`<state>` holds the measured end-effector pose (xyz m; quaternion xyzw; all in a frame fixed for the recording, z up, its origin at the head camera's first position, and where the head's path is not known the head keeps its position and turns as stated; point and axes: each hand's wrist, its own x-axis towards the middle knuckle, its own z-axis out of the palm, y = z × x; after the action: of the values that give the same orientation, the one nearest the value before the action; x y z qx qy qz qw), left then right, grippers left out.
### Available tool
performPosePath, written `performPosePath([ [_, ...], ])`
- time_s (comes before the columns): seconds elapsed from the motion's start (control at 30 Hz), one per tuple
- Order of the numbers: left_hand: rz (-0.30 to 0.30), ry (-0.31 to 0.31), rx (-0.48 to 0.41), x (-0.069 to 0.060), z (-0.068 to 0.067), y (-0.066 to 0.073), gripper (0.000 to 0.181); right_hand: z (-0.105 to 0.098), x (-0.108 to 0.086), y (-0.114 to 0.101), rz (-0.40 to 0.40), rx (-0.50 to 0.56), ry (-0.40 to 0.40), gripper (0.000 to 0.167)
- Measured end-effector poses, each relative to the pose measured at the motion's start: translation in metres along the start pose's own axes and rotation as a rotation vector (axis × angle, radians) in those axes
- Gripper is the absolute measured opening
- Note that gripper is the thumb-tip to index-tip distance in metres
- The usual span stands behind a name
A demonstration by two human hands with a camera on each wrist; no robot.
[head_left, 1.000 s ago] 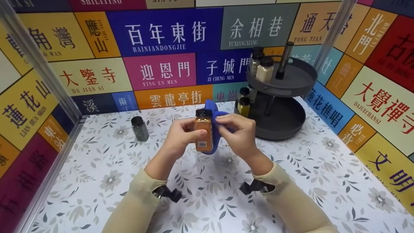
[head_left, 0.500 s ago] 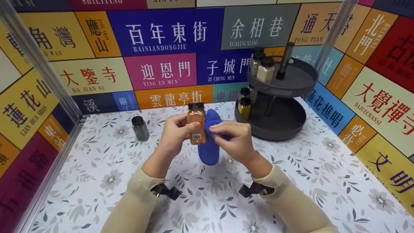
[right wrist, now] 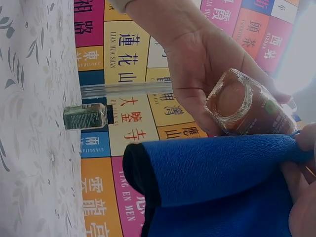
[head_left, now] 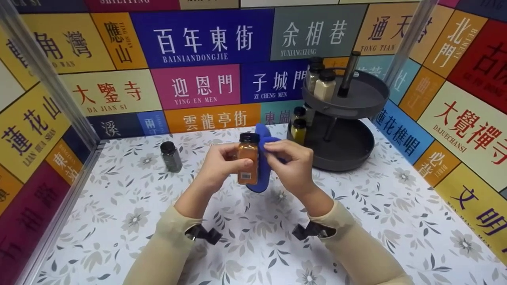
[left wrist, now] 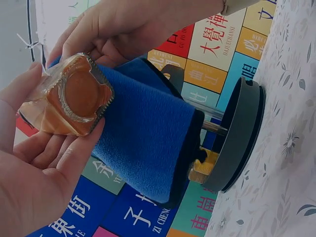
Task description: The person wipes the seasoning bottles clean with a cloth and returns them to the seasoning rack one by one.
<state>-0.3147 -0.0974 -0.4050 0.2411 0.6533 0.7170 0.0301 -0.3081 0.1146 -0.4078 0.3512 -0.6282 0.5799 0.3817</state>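
Observation:
My left hand grips a spice jar with a black lid and orange-brown contents, held upright above the table. Its thumb lies across the near side, and the left wrist view shows the jar's square glass base. In my right hand a blue cloth with dark edging is pinched between thumb and fingers. The cloth hangs in a fold along the jar's right side, as the right wrist view shows as well, with the cloth against the glass. The fingers behind the jar are partly hidden in the head view.
A second jar with dark green contents stands on the table at left. At right back is a dark grey two-tier rack. Pale jars stand on its upper tier, a yellow jar on the lower one. Printed panels wall the table.
The jar and cloth shifted left and up half a second ago, then came back right and down. Both hands kept their hold throughout.

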Motion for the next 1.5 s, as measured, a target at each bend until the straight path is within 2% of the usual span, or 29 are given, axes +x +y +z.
performPosePath([
  [0.1, 0.021, -0.009, -0.005, -0.002, -0.002, 0.001, 0.069, 0.002, -0.002, 0.002, 0.074, 0.045, -0.016, 0.02],
  [0.2, 0.044, -0.011, -0.032, -0.005, -0.001, 0.003, 0.081, 0.002, -0.004, 0.004, 0.159, 0.057, -0.07, 0.019],
  [0.37, 0.052, 0.05, -0.078, -0.005, 0.006, 0.007, 0.079, 0.0, -0.005, 0.005, 0.256, 0.033, -0.157, 0.018],
  [0.47, 0.035, 0.077, -0.092, -0.004, 0.01, 0.008, 0.072, -0.002, -0.003, 0.003, 0.302, 0.038, -0.131, 0.017],
  [0.63, 0.02, 0.084, -0.075, -0.003, 0.014, 0.007, 0.058, -0.004, 0.0, -0.002, 0.373, 0.079, -0.028, 0.013],
  [0.7, 0.012, 0.093, -0.05, -0.002, 0.016, 0.005, 0.051, -0.005, 0.002, -0.004, 0.365, 0.079, 0.013, 0.013],
  [0.8, -0.008, 0.121, -0.011, -0.001, 0.017, 0.001, 0.043, -0.006, 0.003, -0.007, 0.307, 0.075, 0.036, 0.014],
  [1.0, -0.031, 0.242, 0.097, 0.001, 0.014, -0.006, 0.036, -0.002, -0.001, -0.011, 0.132, -0.024, -0.061, 0.018],
  [1.1, -0.045, 0.263, 0.164, 0.001, 0.011, -0.006, 0.036, -0.001, -0.002, -0.011, 0.082, -0.084, -0.086, 0.019],
  [1.27, -0.055, 0.188, 0.204, 0.001, 0.009, -0.007, 0.037, -0.003, 0.001, -0.006, 0.093, -0.113, -0.037, 0.02],
  [1.4, -0.072, 0.108, 0.12, 0.002, 0.008, -0.009, 0.039, -0.004, 0.003, -0.003, 0.128, -0.077, -0.008, 0.021],
  [1.5, -0.086, 0.09, 0.042, 0.004, 0.007, -0.012, 0.046, -0.003, 0.002, 0.0, 0.147, -0.055, -0.008, 0.021],
])
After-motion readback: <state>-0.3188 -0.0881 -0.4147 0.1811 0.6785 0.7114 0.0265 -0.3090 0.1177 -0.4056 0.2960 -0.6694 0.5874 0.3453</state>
